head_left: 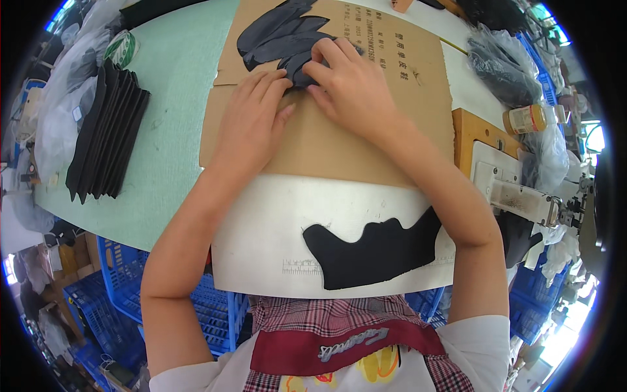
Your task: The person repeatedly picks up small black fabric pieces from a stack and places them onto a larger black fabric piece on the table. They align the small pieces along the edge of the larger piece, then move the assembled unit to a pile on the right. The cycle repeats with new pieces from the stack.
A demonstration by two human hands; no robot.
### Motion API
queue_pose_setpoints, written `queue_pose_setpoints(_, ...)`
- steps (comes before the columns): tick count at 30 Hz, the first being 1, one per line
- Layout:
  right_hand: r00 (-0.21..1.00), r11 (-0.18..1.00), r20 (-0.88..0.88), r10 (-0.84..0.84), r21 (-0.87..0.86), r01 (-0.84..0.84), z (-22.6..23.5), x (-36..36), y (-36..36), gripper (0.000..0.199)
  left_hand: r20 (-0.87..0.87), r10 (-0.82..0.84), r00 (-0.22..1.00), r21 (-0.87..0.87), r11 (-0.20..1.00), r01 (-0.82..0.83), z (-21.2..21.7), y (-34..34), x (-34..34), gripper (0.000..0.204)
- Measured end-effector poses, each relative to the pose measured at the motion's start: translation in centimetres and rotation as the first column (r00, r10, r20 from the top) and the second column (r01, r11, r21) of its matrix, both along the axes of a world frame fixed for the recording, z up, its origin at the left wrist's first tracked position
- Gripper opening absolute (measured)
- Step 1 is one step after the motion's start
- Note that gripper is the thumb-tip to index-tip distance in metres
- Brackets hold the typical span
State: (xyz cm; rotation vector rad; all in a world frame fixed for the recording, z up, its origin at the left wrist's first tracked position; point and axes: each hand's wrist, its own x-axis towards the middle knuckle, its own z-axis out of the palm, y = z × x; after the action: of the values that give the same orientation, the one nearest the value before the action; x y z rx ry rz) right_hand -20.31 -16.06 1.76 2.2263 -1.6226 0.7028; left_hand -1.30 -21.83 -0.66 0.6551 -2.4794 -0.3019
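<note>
A fan of overlapping dark, smooth cut pieces [277, 40] lies on the far part of a brown cardboard sheet [353, 147]. At its near end, my right hand [353, 81] is closed, with curled fingers and thumb on the edge of one dark piece. My left hand [255, 117] rests on the cardboard just left of it, its fingertips touching the same piece and its thumb held apart. Fingers partly hide that edge. Closer to me, a black curved cut piece [379, 253] lies flat on the white work surface [261, 215].
On the green table [173, 85] at left stand stacked black pleated pieces [108, 134] and a green-white roll [122, 49]. A sewing machine [516, 196] and a jar [524, 120] are at right. Blue crates [215, 310] sit below the table's edge.
</note>
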Motion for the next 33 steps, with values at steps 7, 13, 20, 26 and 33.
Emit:
queue_pose_setpoints(7,0.951,0.997,0.307,0.041,-0.081,-0.016,-2.8,-0.1,-1.6,0.013,0.014,0.007,1.0,-0.083,0.997,-0.005,0.1,-0.3,0.2,0.026)
queue_pose_setpoints(13,0.239,0.911,0.912,-0.334,0.247,0.331,-1.3,-20.4,-3.5,0.03,-0.032,0.016,0.999,0.006,1.0,-0.016,0.7,0.4,-0.4,0.02)
queue_pose_setpoints(20,0.21,0.91,0.951,-0.229,0.132,0.394,5.3,-24.6,6.4,0.026,-0.122,0.07,0.99,0.02,0.997,-0.068,-0.1,-0.2,0.1,0.018)
queue_pose_setpoints(26,0.475,0.928,0.811,-0.342,0.211,0.308,7.7,-8.3,17.1,0.036,-0.155,0.054,0.986,-0.077,0.995,-0.067,0.1,-0.6,0.0,0.022)
queue_pose_setpoints(33,0.157,0.945,0.943,-0.294,0.263,0.192,6.0,-2.3,24.8,0.031,-0.107,0.042,0.993,-0.222,0.973,-0.065,0.0,-2.0,0.0,0.018)
